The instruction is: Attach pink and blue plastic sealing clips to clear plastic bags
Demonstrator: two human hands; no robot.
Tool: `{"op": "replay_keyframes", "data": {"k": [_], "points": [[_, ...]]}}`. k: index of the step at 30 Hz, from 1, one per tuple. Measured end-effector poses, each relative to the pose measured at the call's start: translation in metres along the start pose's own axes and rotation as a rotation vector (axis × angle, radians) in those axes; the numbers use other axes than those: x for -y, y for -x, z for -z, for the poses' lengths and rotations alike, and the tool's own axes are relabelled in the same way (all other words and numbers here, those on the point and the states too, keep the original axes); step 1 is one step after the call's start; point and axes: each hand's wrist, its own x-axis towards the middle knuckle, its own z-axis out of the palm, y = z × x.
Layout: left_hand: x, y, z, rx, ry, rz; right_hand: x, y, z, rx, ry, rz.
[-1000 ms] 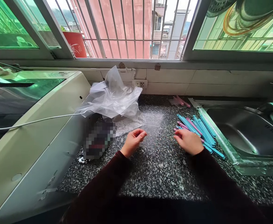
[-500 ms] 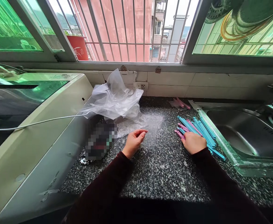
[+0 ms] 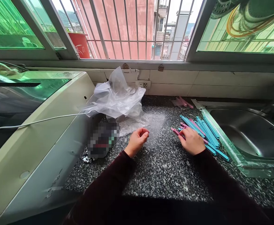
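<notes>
The left hand [image 3: 137, 142] has its thumb and fingers closed on the edge of a small clear bag [image 3: 155, 131], which lies just to the right of that hand; the right hand [image 3: 192, 142] pinches a pink stick [image 3: 175, 131] between thumb and fingers, its tip poking out to the left; blue sticks [image 3: 208, 132] lie beyond and to the right of the right hand, mixed with more pink ones; farther beyond it sit a few pink pieces [image 3: 183, 102] by clear plastic; the sink [image 3: 240, 131] is to its right; crumpled plastic bags [image 3: 120, 100] lie beyond the left hand, and a blurred dark object [image 3: 103, 139] to its left.
</notes>
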Motion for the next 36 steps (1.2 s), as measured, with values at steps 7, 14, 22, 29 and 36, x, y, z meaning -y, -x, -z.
{"op": "replay_keyframes", "data": {"k": [7,14,22,29,36], "points": [[0.002,0.001,-0.004,-0.01,-0.1,-0.011,0.043,0.005,0.007,0.069,-0.637,0.117],[-0.001,0.005,-0.005,0.145,-0.033,0.034,0.067,0.002,0.002,0.365,-1.208,-0.062],[-0.002,0.006,-0.003,0.269,-0.082,0.033,0.065,0.002,-0.006,0.433,-1.294,-0.181],[-0.002,0.007,-0.007,0.259,-0.124,0.044,0.069,0.005,-0.004,0.421,-1.316,-0.232],[-0.005,0.002,0.0,0.062,-0.031,0.036,0.061,0.005,-0.005,0.309,-1.28,-0.199]]}}
